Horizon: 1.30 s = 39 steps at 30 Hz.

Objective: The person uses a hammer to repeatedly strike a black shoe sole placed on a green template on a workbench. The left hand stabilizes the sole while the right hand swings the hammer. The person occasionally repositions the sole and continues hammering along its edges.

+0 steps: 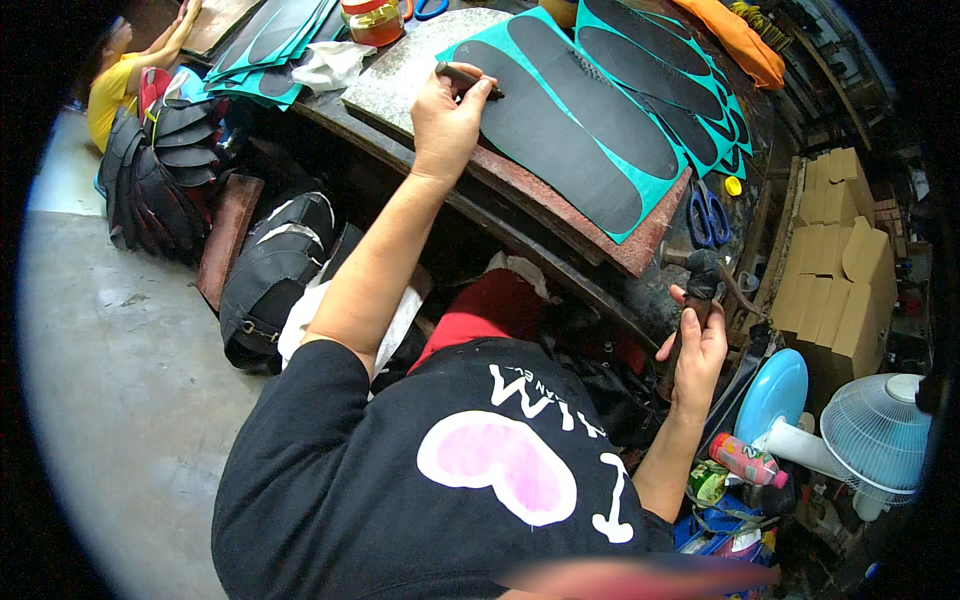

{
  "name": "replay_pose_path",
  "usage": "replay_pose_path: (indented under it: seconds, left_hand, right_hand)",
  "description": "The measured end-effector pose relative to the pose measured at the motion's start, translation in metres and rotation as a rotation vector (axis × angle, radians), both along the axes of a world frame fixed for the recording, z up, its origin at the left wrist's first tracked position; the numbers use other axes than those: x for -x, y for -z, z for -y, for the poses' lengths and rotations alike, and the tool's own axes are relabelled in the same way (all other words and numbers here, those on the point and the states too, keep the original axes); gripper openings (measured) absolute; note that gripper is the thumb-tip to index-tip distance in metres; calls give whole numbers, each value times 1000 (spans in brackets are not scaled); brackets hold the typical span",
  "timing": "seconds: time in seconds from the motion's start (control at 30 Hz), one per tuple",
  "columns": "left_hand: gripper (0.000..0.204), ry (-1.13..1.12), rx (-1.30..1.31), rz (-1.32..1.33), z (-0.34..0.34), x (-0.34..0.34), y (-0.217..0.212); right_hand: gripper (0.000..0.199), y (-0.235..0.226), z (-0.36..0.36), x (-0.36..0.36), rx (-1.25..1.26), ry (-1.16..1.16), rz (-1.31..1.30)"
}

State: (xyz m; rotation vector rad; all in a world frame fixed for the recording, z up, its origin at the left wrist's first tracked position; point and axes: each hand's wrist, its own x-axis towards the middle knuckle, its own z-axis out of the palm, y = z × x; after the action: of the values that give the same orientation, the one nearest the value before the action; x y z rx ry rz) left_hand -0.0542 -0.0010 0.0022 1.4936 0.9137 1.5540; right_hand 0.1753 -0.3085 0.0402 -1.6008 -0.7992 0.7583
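My left hand (pixel 450 125) is closed around a short dark rod-like tool (pixel 462 77), held over the upper left part of a sheet (pixel 560 130) with black sole shapes on turquoise backing. Under that sheet lies a reddish-brown board (pixel 650 220). Off the table's right front corner, my right hand (pixel 700 350) grips a hammer (pixel 703 285) by its dark handle, its head end wrapped in black. Blue-handled scissors (pixel 709 215) rest on the table just beyond the hammer. More sole sheets (pixel 665 75) are spread at the back right of the table.
Behind my left hand lies a speckled stone slab (pixel 400 85). A sheet stack (pixel 265 50), a red-lidded jar (pixel 373 20) and an orange cloth (pixel 735 40) sit farther back. Boxes (pixel 840 260) and a fan (pixel 875 435) stand right. Another person (pixel 115 85) works at far left.
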Motion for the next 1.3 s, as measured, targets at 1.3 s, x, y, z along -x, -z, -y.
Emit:
replay_pose_path:
  seconds: [1.3]
  left_hand:
    - [10,317,144,35,16,-47,-15]
  right_hand:
    - [35,-15,-56,6,19,-201,-56]
